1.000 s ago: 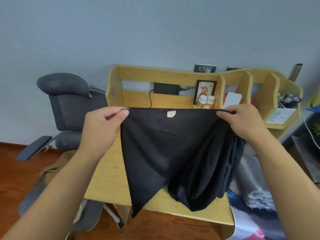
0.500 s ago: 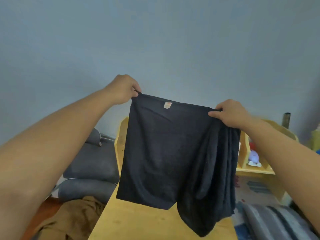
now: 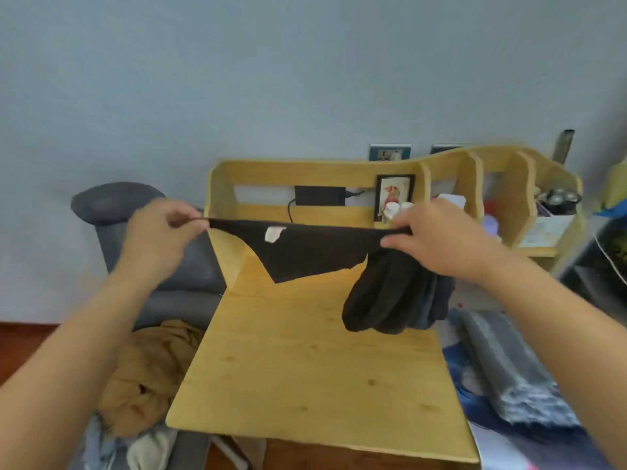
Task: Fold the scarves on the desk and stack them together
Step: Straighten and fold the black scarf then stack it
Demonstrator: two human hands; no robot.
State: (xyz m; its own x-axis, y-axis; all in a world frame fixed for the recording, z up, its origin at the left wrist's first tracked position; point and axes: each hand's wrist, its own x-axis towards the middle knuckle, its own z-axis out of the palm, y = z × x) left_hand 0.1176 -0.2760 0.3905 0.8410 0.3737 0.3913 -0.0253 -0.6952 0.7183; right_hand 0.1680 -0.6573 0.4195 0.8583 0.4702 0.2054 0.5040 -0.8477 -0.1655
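The black scarf (image 3: 305, 254) hangs in the air above the far part of the wooden worktop (image 3: 315, 361), stretched by its top edge between both hands so the cloth can fall flat for a fold. The left hand (image 3: 159, 239) pinches the left corner between thumb and fingers. The right hand (image 3: 437, 239) grips the edge further right, where the surplus cloth hangs bunched in thick folds, probably gathered there to keep it manageable. A small white label (image 3: 274, 233) shows near the top edge. A tan cloth (image 3: 149, 374), perhaps another scarf, lies heaped on the grey chair (image 3: 142, 239) left of the worktop.
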